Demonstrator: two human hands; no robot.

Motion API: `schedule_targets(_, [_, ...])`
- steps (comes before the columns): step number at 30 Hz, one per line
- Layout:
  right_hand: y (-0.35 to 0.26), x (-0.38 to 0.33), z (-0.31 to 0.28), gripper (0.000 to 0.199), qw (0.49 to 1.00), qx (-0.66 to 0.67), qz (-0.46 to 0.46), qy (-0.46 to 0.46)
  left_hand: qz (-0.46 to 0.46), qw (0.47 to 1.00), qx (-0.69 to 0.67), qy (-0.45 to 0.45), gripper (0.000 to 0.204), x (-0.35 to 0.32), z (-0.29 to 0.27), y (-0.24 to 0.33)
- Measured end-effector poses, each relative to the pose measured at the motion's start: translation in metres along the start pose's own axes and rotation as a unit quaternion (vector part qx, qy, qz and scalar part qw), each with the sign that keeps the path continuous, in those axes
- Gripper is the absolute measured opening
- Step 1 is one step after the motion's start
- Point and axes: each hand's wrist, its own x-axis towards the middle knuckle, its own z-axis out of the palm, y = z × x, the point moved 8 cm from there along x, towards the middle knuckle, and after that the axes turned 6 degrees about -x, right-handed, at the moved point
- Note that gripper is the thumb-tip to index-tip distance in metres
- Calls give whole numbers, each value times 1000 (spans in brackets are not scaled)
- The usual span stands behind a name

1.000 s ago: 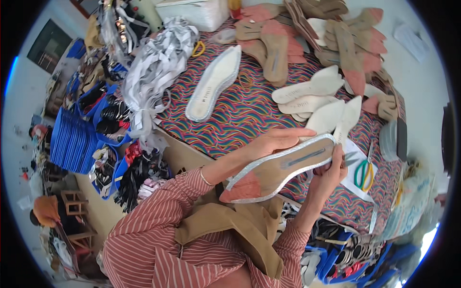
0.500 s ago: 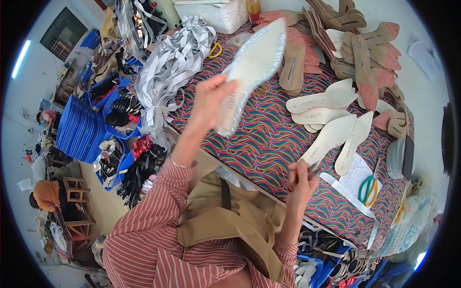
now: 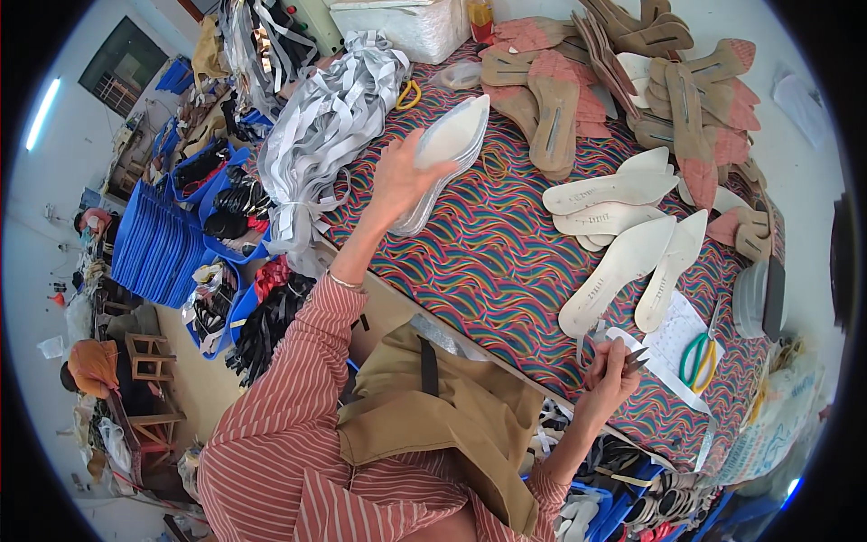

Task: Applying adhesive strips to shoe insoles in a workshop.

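My left hand (image 3: 398,177) reaches out over the patterned table cloth (image 3: 506,262) and grips a white shoe insole (image 3: 449,144), laying it on a small stack of insoles. My right hand (image 3: 607,387) is near the table's front edge, fingers closed around a small dark metal piece (image 3: 635,360) beside a white paper sheet (image 3: 670,347). Two long white insoles (image 3: 632,266) lie just beyond that hand.
Brown and pink insoles (image 3: 632,81) are piled at the far side. A bundle of grey straps (image 3: 321,135) lies at the table's left end. Green-handled scissors (image 3: 697,359) rest on the paper. Blue crates (image 3: 167,239) with shoe parts stand on the floor.
A second ago both hands held an insole close to me. My left hand carried it out to the far left stack; my right hand dropped to the table edge.
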Motion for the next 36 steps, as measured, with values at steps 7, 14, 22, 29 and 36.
schedule_targets(7, [3, 5, -28, 30, 996, -73, -11, 50, -39, 991, -3, -127, 48, 3, 12, 9])
schedule_targets(14, [0, 17, -42, 18, 984, -150, -77, 48, -98, 980, -124, -123, 58, 9, -2, -20])
schedule_targets(22, [-27, 18, -18, 11, 890, -375, -255, -37, 29, 989, 116, -82, 45, -6, 11, 13])
schedule_targets(29, [-39, 16, -1, 11, 917, -304, -232, -113, 87, 930, -300, -196, 30, -47, 27, 144])
schedule_targets(36, [-54, -2, -4, 7, 976, -170, -127, -45, -75, 617, -410, -667, 14, -173, 79, 241])
